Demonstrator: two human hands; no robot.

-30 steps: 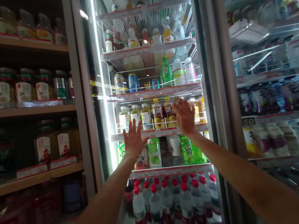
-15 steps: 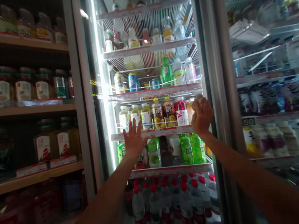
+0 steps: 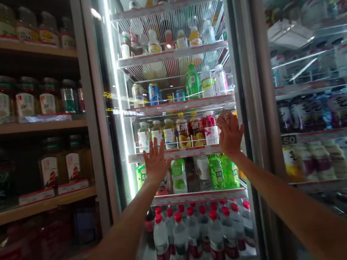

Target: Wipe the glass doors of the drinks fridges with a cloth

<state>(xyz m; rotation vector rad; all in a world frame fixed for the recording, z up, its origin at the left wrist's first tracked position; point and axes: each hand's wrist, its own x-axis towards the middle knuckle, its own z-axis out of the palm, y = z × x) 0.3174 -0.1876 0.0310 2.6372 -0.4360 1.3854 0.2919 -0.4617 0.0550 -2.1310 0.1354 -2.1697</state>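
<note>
Right hand (image 3: 231,135) slightly leftward, cloth (image 3: 224,115) in grasp, clear of metal frame (image 3: 255,79); left hand (image 3: 156,162) wide.

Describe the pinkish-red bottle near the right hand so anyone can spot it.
Find the lit middle fridge, then its shelf level with the right hand. The pinkish-red bottle stands just left of that hand, right of two yellow-capped brown bottles. Unlike them, it has a white label.

Crumpled wad (image 3: 224,114) mostly hidden behind right fingers (image 3: 234,123); forearms (image 3: 299,206) cut off.
</note>
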